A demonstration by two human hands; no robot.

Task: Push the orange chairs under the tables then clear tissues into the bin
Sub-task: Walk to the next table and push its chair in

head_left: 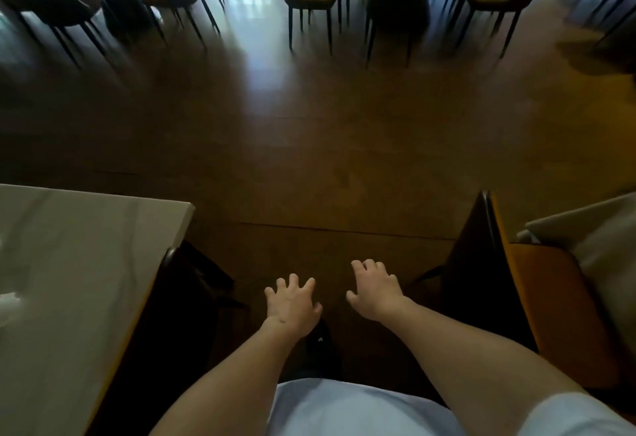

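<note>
Hovering over dark wood floor (309,146), left hand (292,305), right hand (375,294), grips loose, empty.

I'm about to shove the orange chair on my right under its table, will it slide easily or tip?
The orange chair will probably slide: the wooden floor looks smooth and glossy. Chairs like it further back stand on thin dark legs, so a high push might tip it; push low. Both the left hand and the right hand are free.
</note>
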